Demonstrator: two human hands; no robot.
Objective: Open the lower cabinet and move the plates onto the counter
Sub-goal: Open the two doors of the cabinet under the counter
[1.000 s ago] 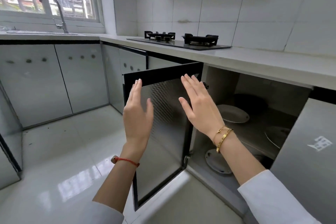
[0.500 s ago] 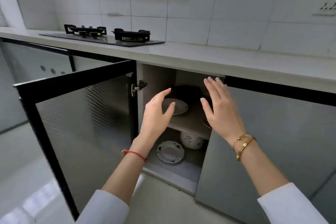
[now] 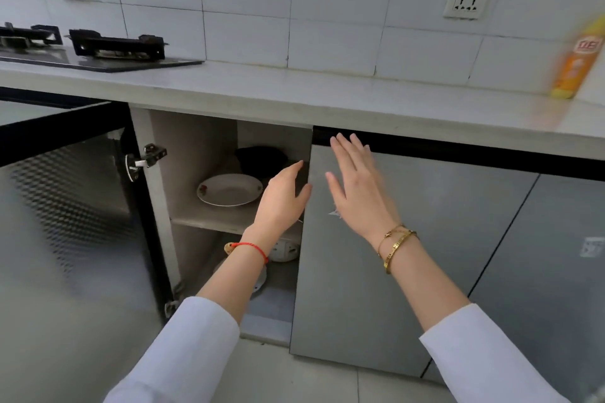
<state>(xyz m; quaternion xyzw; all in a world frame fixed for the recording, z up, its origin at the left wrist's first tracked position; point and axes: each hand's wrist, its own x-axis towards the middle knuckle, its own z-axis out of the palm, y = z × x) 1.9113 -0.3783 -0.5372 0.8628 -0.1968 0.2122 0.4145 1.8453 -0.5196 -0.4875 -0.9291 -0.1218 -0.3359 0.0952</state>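
Since half a second ago our view has swung right, bringing a blurred bottle (image 3: 577,59) into the upper right. Our left hand (image 3: 281,201) reaches mid-frame into the cabinet, fingers loosely together, empty; our right hand (image 3: 358,188) hangs flat, fingers spread, before the shut door (image 3: 409,258). One plate (image 3: 229,189) sits on the shelf, another (image 3: 260,281) below, partly hidden by our forearm; the counter (image 3: 327,101) crosses above.

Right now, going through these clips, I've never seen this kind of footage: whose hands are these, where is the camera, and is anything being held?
The camera sits on a person's head, looking down at their own bare hands. The left hand and right hand are both open and hold nothing. The left cabinet door is open, the neighbouring door is shut. A white plate lies on the cabinet's upper shelf. On the counter sit a gas stove and an orange bottle.
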